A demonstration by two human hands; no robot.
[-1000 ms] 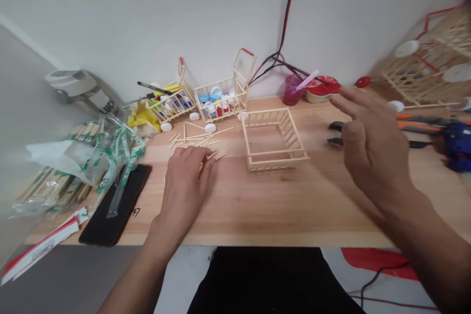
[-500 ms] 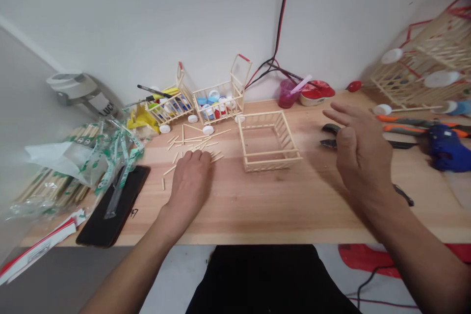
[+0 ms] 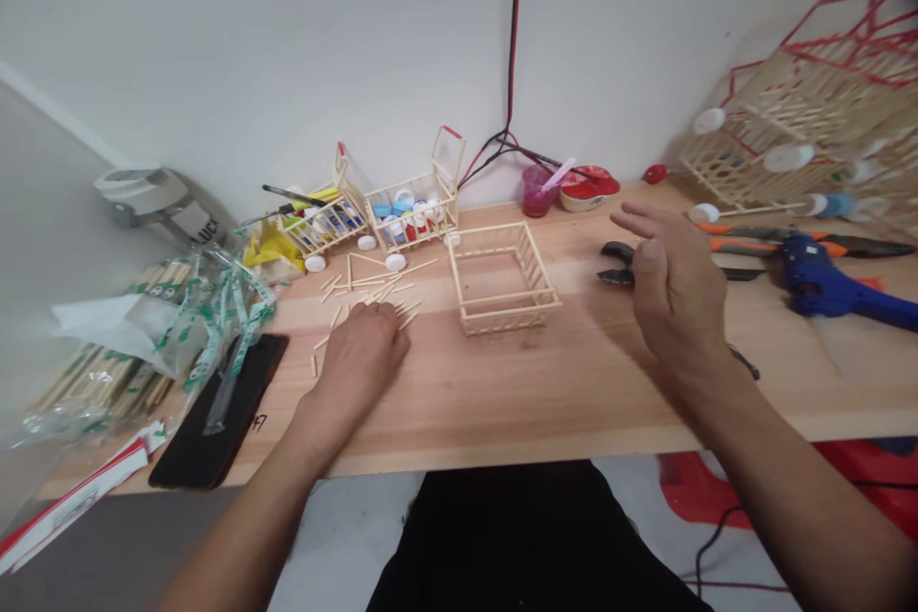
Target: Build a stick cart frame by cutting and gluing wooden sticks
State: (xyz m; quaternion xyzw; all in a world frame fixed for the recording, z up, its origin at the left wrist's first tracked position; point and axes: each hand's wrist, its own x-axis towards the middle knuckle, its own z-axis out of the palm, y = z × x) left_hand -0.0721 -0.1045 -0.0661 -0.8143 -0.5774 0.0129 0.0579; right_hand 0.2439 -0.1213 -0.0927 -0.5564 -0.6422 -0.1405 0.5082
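My left hand rests palm down on a scatter of short wooden sticks, its fingers curled in among them. The fingertips are hidden, so whatever they pinch cannot be made out. Right of that hand stands an open basket frame built from thin sticks, untouched. My right hand hovers over the table to the right of the frame, fingers stretched and thumb apart, with nothing in it. Black-jawed cutters lie just left of and partly behind this hand.
Two small stick carts with bottle-cap wheels stand by the wall. A blue glue gun and orange-handled pliers lie right, below stacked stick carts. Left are a phone, bagged sticks and a bottle.
The view has turned a little to the right, bringing more of the glue gun and stacked carts in. Both hands keep nearly the same pose and place over the table.
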